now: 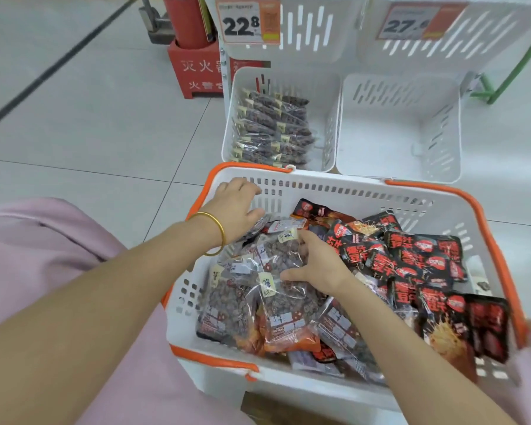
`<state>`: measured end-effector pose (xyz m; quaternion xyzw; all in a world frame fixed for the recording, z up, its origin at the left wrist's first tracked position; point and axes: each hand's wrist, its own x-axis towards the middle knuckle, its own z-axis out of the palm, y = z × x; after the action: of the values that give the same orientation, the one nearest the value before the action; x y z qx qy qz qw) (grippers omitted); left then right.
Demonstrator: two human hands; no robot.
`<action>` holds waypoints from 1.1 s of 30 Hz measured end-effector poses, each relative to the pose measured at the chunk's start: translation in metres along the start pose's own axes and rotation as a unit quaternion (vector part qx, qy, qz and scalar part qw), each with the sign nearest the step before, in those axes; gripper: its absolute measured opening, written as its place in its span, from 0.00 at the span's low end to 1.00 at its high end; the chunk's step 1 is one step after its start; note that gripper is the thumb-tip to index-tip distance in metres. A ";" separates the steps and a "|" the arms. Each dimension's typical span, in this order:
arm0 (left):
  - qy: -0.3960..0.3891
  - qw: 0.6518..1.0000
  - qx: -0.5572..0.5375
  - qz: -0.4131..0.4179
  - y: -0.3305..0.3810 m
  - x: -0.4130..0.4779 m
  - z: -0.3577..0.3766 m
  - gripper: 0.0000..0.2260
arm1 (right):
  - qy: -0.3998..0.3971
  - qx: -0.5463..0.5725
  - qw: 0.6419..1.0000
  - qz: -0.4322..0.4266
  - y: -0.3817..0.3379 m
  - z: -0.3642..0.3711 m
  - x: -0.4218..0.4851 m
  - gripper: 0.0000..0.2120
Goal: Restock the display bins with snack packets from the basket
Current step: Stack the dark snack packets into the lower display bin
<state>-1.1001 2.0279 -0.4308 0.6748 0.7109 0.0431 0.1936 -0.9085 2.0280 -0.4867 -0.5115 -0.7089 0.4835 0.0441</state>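
- The basket (pixel 334 185) stood just before the two lower bins. Clear packets (pixel 276 302) of dark round snacks lay piled in its left half, and black-red packets (pixel 417 256) in its right half.
- The left bin (pixel 229 127), under the 22.8 tag (pixel 247 21), already held a row of the same clear packets. The right bin (pixel 399 133) stood touching it.
- The right hand (pixel 316 265) lay on the clear pile, its fingers curled over the upper end of a packet and its thumb spread along the side, so it was grasping.
- The left hand (pixel 236 207) reached down at the basket's far-left corner with its thumb on a packet. Its fingers were bent out of sight, so whether they gripped could not be told.
- The clear packets looked light and soft: thin, glossy film over loose lumps, likely to sag, crinkle and slide on one another.
- They would probably be best pinched by the flat sealed end near the yellow label, or taken several at once between both palms. Squeezing the middle might crush the contents.
- In the basket their long axes ran roughly near to far, with the label ends toward the bins and the printed red ends toward the person.
- In the left bin they lay crosswise, long axes left to right, packed one behind another, so each packet would probably need about a quarter turn.
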 end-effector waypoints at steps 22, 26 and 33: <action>-0.020 0.921 -0.384 -0.063 0.031 0.017 0.002 0.04 | 0.322 0.082 0.943 -0.020 0.001 -0.058 0.001 0.11; -0.014 0.890 -0.448 -0.080 0.036 0.016 -0.002 0.02 | 0.436 0.208 0.875 0.001 0.000 -0.065 0.003 0.08; -0.028 0.888 -0.458 -0.039 0.050 0.017 0.004 0.22 | 0.492 0.164 0.852 -0.067 -0.020 -0.065 0.006 0.06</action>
<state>-1.0520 2.0482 -0.4224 0.4836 0.6326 0.3372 0.5022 -0.8891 2.0739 -0.4405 -0.6190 -0.5372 0.2736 0.5034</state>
